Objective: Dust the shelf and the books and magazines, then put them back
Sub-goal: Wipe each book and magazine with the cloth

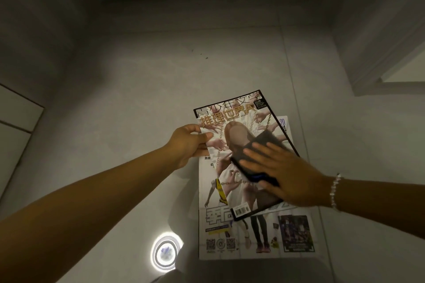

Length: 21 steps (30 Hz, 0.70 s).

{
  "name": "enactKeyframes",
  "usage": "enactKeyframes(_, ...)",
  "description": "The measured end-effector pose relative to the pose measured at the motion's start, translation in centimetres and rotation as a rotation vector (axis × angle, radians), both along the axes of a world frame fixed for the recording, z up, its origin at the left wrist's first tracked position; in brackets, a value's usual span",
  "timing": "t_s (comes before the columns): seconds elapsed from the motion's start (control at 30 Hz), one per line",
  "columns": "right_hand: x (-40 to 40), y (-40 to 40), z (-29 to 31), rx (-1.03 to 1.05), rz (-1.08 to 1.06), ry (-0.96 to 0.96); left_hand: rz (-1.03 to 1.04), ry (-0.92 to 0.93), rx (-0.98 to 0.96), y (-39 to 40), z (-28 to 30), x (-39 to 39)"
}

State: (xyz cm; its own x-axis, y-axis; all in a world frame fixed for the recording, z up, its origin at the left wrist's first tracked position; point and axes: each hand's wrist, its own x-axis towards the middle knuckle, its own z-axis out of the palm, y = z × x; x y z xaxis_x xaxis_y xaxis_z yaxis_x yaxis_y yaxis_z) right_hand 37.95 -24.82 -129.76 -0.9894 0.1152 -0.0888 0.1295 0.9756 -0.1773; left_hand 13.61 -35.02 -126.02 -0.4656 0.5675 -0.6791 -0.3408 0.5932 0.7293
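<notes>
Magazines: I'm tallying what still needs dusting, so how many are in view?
2. The black-bordered magazine is held up in the left hand; the white-covered magazine lies on the floor beneath. More may be hidden underneath.

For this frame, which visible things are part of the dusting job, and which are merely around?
Part of the job:
- top magazine, gripped at its edge by the left hand
- dark cloth, pressed on it by the right hand
- lower magazine, on the floor

Merely around:
- bracelet
- light reflection
</notes>
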Motion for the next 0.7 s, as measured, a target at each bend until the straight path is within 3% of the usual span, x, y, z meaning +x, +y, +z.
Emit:
enactKeyframes(0.2,-0.4,1.0,0.2,-0.02,-0.346,0.026,0.154,-0.014,0.011,-0.1,-0.9,0.8)
enactKeyframes(0.4,-1.0,-5.5,-0.4,-0.022,-0.117,0.063,0.183,-0.018,0.034,-0.2,-1.2,1.2)
enactKeyframes(0.5,-0.4,-4.6,-0.6,-0.012,-0.058,0.052,0.164,0.005,0.028,0.0,-1.1,1.0)
enactKeyframes(0.7,1.2,1.8,-0.5,-0.107,-0.337,0.041,0.149,-0.028,0.031,0.0,-0.7,0.8)
